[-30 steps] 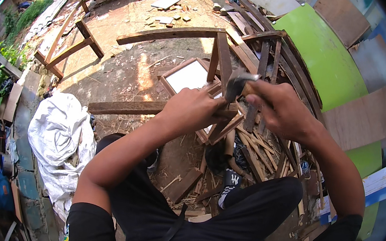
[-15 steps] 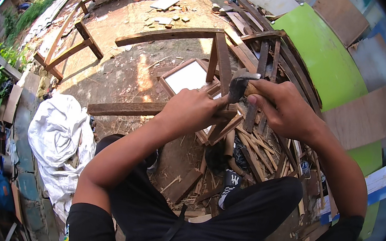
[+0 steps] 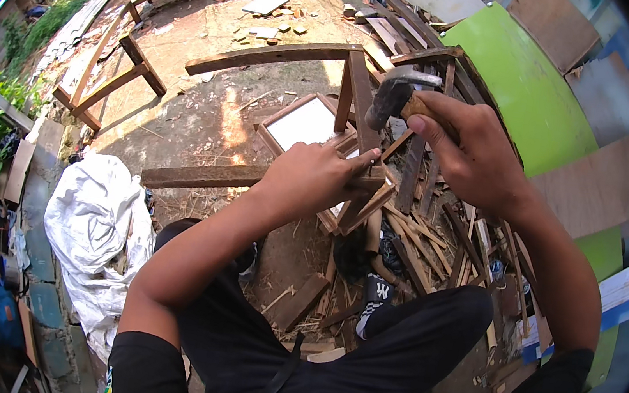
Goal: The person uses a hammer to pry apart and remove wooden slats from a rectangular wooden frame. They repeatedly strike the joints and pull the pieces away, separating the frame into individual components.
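My right hand [image 3: 466, 148] is closed round the wooden handle of a claw hammer [image 3: 394, 100]. The dark metal head hangs a little above my left fingertips, apart from the wood. My left hand [image 3: 317, 177] wraps over the near bar of a brown wooden frame [image 3: 207, 175], close to its right-hand joint. One of its fingers points toward the upright piece there. Whether a nail sits at those fingertips is too small to tell. Below the joint lies a smaller wooden frame with a white panel [image 3: 300, 124], partly hidden by my left hand.
Dark planks [image 3: 489, 116] and thin offcuts [image 3: 418, 248] are heaped to the right, beside a leaning green board [image 3: 532, 90]. A white sack [image 3: 99, 225] lies at left. Another wooden frame [image 3: 120, 82] stands at far left. Scattered tile pieces [image 3: 267, 6] lie farther off.
The hammer has risen, up and away from my left fingertips, with my right hand shifting slightly. My left hand stays on the frame, one finger now straighter.
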`<action>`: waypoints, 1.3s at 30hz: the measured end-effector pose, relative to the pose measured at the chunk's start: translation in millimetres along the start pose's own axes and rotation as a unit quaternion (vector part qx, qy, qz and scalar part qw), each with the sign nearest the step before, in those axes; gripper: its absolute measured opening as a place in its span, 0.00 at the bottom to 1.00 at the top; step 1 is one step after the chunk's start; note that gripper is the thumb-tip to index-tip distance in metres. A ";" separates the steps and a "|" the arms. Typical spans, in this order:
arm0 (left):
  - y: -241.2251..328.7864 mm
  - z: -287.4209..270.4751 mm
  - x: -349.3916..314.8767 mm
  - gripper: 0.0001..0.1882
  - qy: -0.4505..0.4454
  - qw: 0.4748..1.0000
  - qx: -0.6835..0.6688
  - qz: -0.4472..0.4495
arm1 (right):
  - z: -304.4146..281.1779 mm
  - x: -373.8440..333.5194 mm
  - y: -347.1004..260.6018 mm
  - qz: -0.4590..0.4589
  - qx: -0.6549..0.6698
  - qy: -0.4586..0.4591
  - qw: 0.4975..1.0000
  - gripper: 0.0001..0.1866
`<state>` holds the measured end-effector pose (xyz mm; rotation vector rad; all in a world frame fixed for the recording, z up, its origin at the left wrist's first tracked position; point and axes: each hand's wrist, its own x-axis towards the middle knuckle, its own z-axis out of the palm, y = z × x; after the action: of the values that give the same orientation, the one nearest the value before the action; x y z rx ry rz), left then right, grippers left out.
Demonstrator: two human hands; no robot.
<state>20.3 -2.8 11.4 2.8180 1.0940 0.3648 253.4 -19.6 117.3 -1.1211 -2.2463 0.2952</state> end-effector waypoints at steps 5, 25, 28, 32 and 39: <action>-2.2 4.4 1.1 0.29 0.035 0.999 -0.002 0.015 | 17.6 -11.6 -3.1 0.055 0.089 0.123 0.987 0.10; -1.4 7.5 -0.4 0.30 0.045 0.999 -0.001 0.015 | 2.1 -1.3 -11.2 0.060 0.083 0.101 0.990 0.11; -4.8 7.9 0.9 0.30 0.035 0.999 0.003 0.022 | 14.7 -10.4 -7.5 0.053 0.107 0.094 0.988 0.12; -6.9 7.7 0.5 0.31 -0.025 0.999 0.027 0.015 | 9.4 -18.1 0.5 0.062 0.008 -0.092 0.994 0.12; -3.4 8.7 1.0 0.30 0.014 1.000 0.014 0.015 | 15.9 -13.8 -10.4 0.043 0.087 0.176 0.980 0.10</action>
<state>21.0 0.4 2.6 2.8656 1.0728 0.3958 243.4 -35.8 103.6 -1.0839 -1.8289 0.2953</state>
